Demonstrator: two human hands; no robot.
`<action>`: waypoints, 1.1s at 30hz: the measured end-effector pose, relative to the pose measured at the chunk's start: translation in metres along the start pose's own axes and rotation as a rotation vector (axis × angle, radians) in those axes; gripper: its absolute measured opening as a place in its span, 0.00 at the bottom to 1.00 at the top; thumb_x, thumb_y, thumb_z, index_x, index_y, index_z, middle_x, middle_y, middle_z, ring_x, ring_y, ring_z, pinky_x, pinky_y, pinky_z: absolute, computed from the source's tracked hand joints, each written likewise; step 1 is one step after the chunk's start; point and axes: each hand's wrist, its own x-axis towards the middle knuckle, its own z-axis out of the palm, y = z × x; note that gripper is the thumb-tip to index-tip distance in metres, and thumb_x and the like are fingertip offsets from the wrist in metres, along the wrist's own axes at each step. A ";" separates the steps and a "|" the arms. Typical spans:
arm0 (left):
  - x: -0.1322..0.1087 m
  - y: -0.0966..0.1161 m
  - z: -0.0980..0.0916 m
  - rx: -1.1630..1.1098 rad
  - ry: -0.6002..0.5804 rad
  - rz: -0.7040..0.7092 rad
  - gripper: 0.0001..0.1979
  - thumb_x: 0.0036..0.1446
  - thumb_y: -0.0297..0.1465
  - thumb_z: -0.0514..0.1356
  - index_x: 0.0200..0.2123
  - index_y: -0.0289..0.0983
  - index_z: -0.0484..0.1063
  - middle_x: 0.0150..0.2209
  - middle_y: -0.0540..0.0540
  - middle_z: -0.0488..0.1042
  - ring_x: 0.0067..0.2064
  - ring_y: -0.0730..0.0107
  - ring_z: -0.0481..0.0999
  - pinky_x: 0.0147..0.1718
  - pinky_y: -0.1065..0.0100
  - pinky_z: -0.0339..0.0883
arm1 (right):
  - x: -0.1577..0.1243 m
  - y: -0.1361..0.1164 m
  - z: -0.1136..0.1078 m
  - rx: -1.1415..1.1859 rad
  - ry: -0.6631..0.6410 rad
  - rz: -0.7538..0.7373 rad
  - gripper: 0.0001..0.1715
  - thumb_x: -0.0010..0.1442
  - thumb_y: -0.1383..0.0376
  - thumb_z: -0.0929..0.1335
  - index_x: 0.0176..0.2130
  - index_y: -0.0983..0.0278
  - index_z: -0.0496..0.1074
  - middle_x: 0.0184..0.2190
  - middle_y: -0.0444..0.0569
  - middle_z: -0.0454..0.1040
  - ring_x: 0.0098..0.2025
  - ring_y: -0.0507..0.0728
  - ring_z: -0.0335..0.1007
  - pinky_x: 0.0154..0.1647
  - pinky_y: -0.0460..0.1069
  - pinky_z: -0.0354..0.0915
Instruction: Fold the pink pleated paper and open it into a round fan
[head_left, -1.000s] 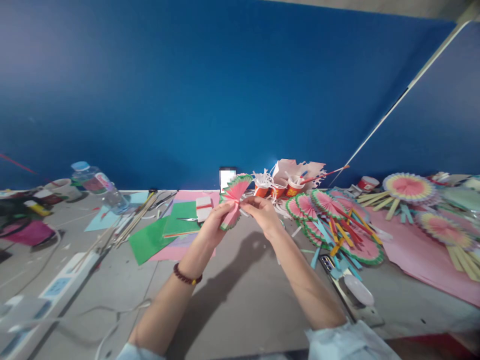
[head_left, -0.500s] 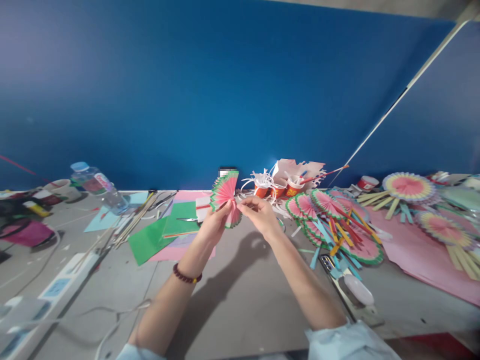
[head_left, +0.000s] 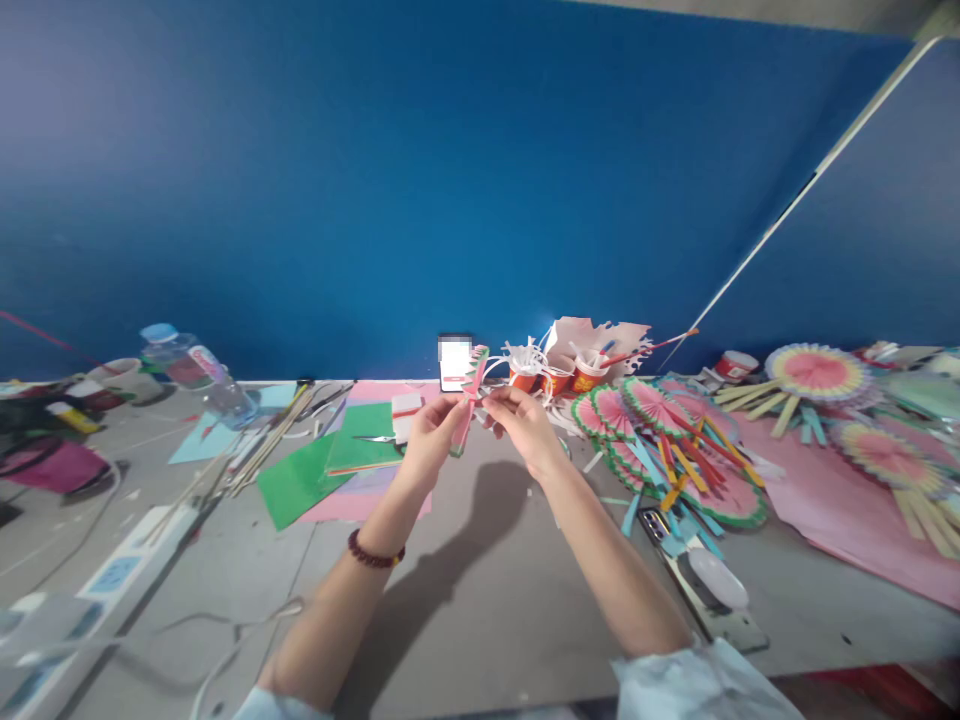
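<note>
Since it swung edge-on, the pleated paper [head_left: 475,382] is left of the red cups [head_left: 556,381]; left hand [head_left: 433,432] pinches its middle, apparently the spot being worked; right hand [head_left: 529,428] closes fingers there, hold unclear.

A grey table [head_left: 525,630]. Near its back edge, left to right, are a bottle [head_left: 199,365], a lit screen [head_left: 454,376] and red cups [head_left: 589,380]. Toward the left end lie a power strip [head_left: 112,590], sticks [head_left: 277,435], a green sheet [head_left: 296,488] and pink paper [head_left: 409,505]. Toward the right lie heaped fans [head_left: 656,408], a phone [head_left: 742,632] between them and the front edge, and a large sheet [head_left: 817,525].
</note>
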 end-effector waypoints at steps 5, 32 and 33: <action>-0.001 0.005 -0.002 0.028 0.016 0.018 0.13 0.45 0.39 0.69 0.31 0.36 0.78 0.29 0.48 0.78 0.29 0.72 0.73 0.29 0.73 0.64 | 0.001 0.001 -0.003 0.154 -0.071 0.161 0.20 0.36 0.57 0.78 0.26 0.64 0.71 0.24 0.42 0.74 0.25 0.51 0.70 0.24 0.45 0.59; 0.000 0.009 -0.004 -0.238 -0.033 -0.211 0.12 0.39 0.33 0.72 0.28 0.34 0.80 0.25 0.48 0.78 0.26 0.74 0.74 0.26 0.74 0.66 | 0.006 0.007 -0.011 -0.140 -0.183 0.031 0.12 0.46 0.57 0.73 0.29 0.63 0.75 0.24 0.43 0.72 0.26 0.50 0.62 0.27 0.47 0.56; 0.001 0.008 -0.005 -0.244 -0.028 -0.217 0.12 0.39 0.33 0.72 0.28 0.34 0.79 0.24 0.48 0.78 0.26 0.74 0.74 0.26 0.74 0.66 | 0.007 0.007 -0.012 -0.131 -0.188 0.038 0.11 0.47 0.58 0.73 0.28 0.63 0.75 0.23 0.42 0.71 0.26 0.50 0.61 0.27 0.47 0.56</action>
